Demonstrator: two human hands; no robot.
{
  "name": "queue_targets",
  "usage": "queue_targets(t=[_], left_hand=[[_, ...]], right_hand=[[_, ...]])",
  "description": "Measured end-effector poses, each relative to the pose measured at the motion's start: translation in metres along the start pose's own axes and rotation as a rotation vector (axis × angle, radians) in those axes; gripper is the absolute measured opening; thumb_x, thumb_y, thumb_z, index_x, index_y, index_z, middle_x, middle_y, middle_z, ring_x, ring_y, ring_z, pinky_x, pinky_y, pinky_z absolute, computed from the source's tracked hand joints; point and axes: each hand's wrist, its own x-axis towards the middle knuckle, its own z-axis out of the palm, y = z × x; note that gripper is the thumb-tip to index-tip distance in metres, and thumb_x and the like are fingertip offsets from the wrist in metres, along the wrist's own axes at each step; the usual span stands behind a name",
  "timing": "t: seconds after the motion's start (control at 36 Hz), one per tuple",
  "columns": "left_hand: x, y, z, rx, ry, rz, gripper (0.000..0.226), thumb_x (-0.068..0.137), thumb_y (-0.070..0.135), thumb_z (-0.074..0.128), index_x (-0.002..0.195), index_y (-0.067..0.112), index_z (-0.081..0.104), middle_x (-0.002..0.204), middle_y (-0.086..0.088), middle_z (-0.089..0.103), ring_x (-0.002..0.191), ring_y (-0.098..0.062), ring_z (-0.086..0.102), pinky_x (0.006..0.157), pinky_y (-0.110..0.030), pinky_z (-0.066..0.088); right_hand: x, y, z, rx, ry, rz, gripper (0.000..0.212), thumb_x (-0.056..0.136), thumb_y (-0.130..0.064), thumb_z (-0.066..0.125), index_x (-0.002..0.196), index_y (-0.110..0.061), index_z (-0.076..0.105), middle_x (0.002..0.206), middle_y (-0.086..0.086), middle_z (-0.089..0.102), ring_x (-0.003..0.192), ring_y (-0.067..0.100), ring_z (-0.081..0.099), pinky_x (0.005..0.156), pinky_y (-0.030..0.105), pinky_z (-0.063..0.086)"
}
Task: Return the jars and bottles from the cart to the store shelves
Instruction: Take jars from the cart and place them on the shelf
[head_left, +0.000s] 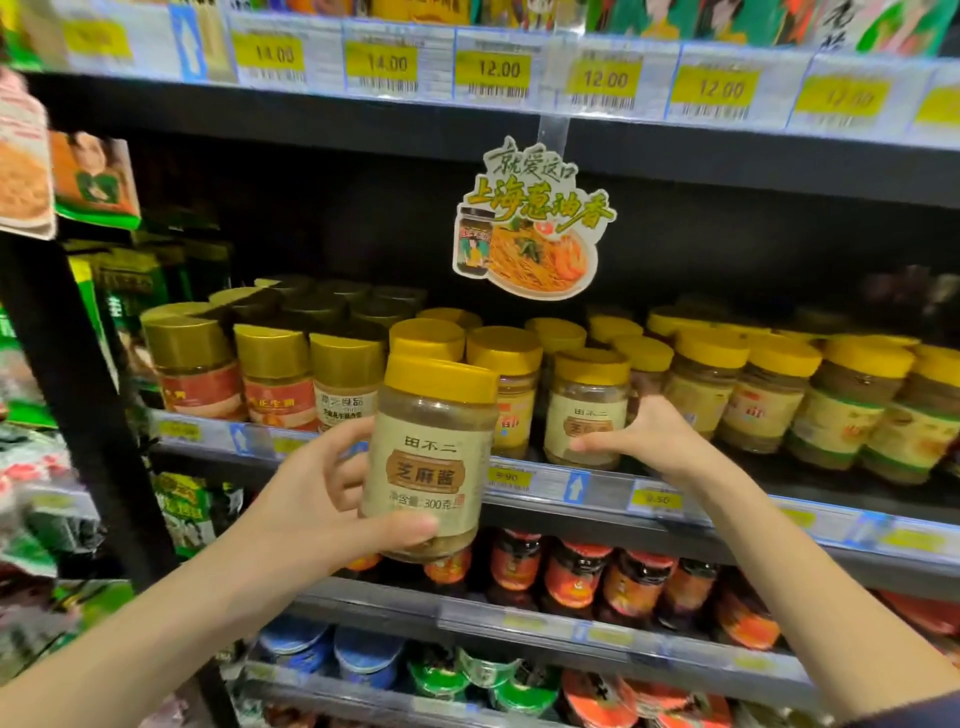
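My left hand (332, 499) grips a sesame paste jar (431, 457) with a gold lid and beige label, held upright in front of the middle shelf (597, 491). My right hand (649, 441) reaches onto that shelf, and its fingers wrap the side of a matching jar (584, 415) standing at the shelf's front edge. Rows of similar gold-lidded and yellow-lidded jars fill the shelf on both sides. No cart is in view.
A promotional card (530, 223) hangs from the upper shelf's price rail (493, 70). Red-labelled dark jars (576, 577) stand on the shelf below, with bowls under them. Green packets hang at the left beside a black upright post (78, 395).
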Motion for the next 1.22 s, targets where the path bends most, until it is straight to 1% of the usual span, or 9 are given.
queue_targets(t=[0.11,0.22,0.33,0.47,0.64,0.81,0.94,1.14,1.22], left_hand=[[-0.008,0.000,-0.002,0.002,0.013,-0.008,0.069,0.058,0.006,0.078,0.116,0.031,0.051,0.096,0.015,0.074,0.087,-0.003,0.070,0.063,-0.009,0.051],[-0.015,0.001,-0.003,0.000,0.029,-0.013,0.065,0.059,0.004,0.078,0.109,0.036,0.050,0.089,0.022,0.073,0.082,0.002,0.069,0.059,-0.005,0.049],[-0.021,0.002,-0.005,-0.003,0.026,-0.021,0.072,0.058,0.010,0.079,0.120,0.031,0.049,0.095,0.017,0.073,0.086,-0.001,0.069,0.062,-0.006,0.050],[-0.027,0.001,-0.006,-0.014,0.011,-0.018,0.080,0.056,0.012,0.080,0.127,0.026,0.046,0.099,0.013,0.073,0.089,-0.004,0.070,0.065,-0.009,0.052],[-0.024,0.001,0.004,-0.043,-0.014,-0.009,0.079,0.063,0.006,0.079,0.131,0.023,0.043,0.099,0.012,0.073,0.089,-0.005,0.070,0.066,-0.010,0.052],[-0.006,0.000,0.028,-0.069,-0.074,0.008,0.079,0.065,0.007,0.080,0.132,0.023,0.041,0.103,0.008,0.073,0.093,-0.006,0.069,0.074,-0.015,0.055],[0.011,0.001,0.067,-0.075,-0.136,0.018,0.080,0.066,0.008,0.081,0.133,0.019,0.040,0.107,0.002,0.071,0.094,-0.008,0.069,0.080,-0.022,0.056],[0.028,0.003,0.118,-0.095,-0.206,0.046,0.088,0.065,0.009,0.082,0.138,0.017,0.034,0.112,-0.001,0.068,0.098,-0.011,0.068,0.084,-0.028,0.056],[0.035,0.008,0.135,-0.095,-0.208,0.078,0.086,0.065,0.007,0.082,0.137,0.017,0.036,0.113,0.000,0.068,0.099,-0.009,0.067,0.083,-0.025,0.056]], right_hand=[[-0.002,-0.002,0.000,-0.028,-0.036,0.006,0.103,0.036,-0.041,0.091,0.125,-0.012,0.048,0.111,0.000,0.068,0.097,0.010,0.067,0.079,0.023,0.057],[-0.005,-0.005,0.004,-0.072,-0.038,-0.007,0.091,0.050,-0.023,0.090,0.125,-0.016,0.039,0.109,-0.003,0.065,0.098,0.009,0.064,0.081,0.022,0.054],[-0.005,-0.009,0.007,-0.111,-0.053,0.010,0.107,0.038,-0.038,0.090,0.129,-0.015,0.039,0.115,0.000,0.064,0.104,0.013,0.062,0.086,0.027,0.051],[-0.007,-0.013,0.008,-0.109,-0.086,0.036,0.072,0.056,-0.020,0.088,0.120,-0.012,0.055,0.104,-0.004,0.068,0.091,0.003,0.064,0.061,0.008,0.050],[-0.017,-0.029,0.007,-0.120,-0.093,0.050,0.048,0.064,-0.023,0.083,0.107,-0.022,0.062,0.099,-0.011,0.068,0.095,0.003,0.062,0.079,0.018,0.049],[-0.053,-0.064,-0.016,0.008,0.117,-0.026,0.089,0.057,-0.047,0.075,0.134,-0.018,0.042,0.126,0.000,0.055,0.112,0.014,0.056,0.089,0.030,0.047],[-0.098,-0.089,-0.030,0.002,-0.004,-0.117,0.078,0.059,-0.051,0.080,0.127,-0.031,0.048,0.127,-0.005,0.056,0.108,0.006,0.060,0.091,0.030,0.050],[-0.113,-0.088,-0.044,-0.155,-0.158,-0.094,0.085,0.051,-0.050,0.079,0.128,-0.033,0.048,0.118,-0.012,0.060,0.095,-0.002,0.064,0.071,0.013,0.053],[-0.109,-0.081,-0.059,-0.126,-0.160,-0.085,0.085,0.050,-0.044,0.082,0.127,-0.026,0.051,0.112,-0.006,0.064,0.094,0.004,0.066,0.073,0.021,0.056]])
